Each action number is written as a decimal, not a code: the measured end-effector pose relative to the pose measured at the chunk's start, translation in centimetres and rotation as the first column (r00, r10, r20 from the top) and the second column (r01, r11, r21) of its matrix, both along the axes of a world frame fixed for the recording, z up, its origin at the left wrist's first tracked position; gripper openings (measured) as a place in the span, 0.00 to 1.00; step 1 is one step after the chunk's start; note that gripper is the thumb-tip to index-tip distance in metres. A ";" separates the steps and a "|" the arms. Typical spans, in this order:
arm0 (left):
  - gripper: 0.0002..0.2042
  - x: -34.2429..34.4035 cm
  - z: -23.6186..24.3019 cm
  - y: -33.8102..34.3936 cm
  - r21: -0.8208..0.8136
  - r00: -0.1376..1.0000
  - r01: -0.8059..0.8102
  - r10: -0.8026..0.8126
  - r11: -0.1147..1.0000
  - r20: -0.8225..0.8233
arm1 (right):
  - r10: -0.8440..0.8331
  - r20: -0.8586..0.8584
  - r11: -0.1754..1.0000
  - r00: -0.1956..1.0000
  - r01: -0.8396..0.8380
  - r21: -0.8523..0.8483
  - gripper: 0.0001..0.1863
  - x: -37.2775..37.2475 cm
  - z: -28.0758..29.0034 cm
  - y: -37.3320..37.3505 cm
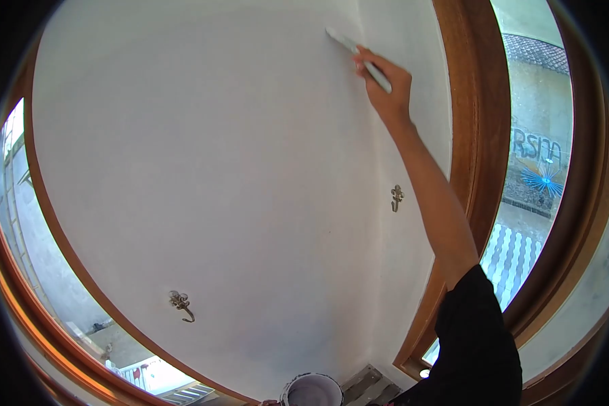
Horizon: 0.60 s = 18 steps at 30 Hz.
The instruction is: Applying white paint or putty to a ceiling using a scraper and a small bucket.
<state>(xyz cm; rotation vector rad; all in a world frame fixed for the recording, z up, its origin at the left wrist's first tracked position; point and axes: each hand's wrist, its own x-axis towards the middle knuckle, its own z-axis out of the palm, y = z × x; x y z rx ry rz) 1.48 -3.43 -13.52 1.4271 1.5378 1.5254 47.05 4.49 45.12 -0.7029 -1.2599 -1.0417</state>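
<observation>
My right hand point(390, 93) is raised high near the wall's inner corner, its fingers closed round the pale handle of a paintbrush point(342, 40). The brush slants up to the left, its whitish bristle end at the white wall point(237, 149). At the lower edge, a round paint bucket point(306, 376) with a smeared rim holds pale paint. A small part of my left hand point(269, 403) shows at the bucket's left side, fingers curled at it; the rest is cut off by the frame.
One ornate metal hook point(181, 306) is fixed low on the wall, another point(396, 197) right of the corner beside my forearm. Brown wooden frames point(477, 122) border windows on both sides. A grey slatted wooden piece point(371, 387) lies beside the bucket.
</observation>
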 end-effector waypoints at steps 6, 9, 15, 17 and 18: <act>0.17 -1.4 -0.2 0.0 0.040 0.999 0.003 -0.004 0.999 0.042 | 0.261 -0.140 0.959 0.955 -0.273 -0.072 0.09 0.1 -1.7 -1.9; 0.16 -3.7 -3.6 1.2 0.070 0.983 0.033 -0.020 0.997 -0.184 | 0.276 -0.011 0.961 0.961 -0.276 0.024 0.08 0.1 2.7 -3.4; 0.30 -6.2 -7.6 -0.3 -0.417 0.975 0.164 -0.211 0.894 -0.068 | 0.187 0.036 0.960 0.982 -0.174 -0.221 0.07 1.8 1.5 -1.9; 0.28 -6.5 -5.9 -0.6 -0.430 0.976 0.157 -0.205 0.889 -0.067 | 0.214 -0.076 0.941 0.974 -0.226 -0.253 0.07 1.3 -2.3 -2.0; 0.27 -6.3 -4.2 -0.9 -0.442 0.980 0.137 -0.186 0.886 -0.068 | 0.244 -0.103 0.922 0.964 -0.264 -0.284 0.07 1.1 -4.2 -2.0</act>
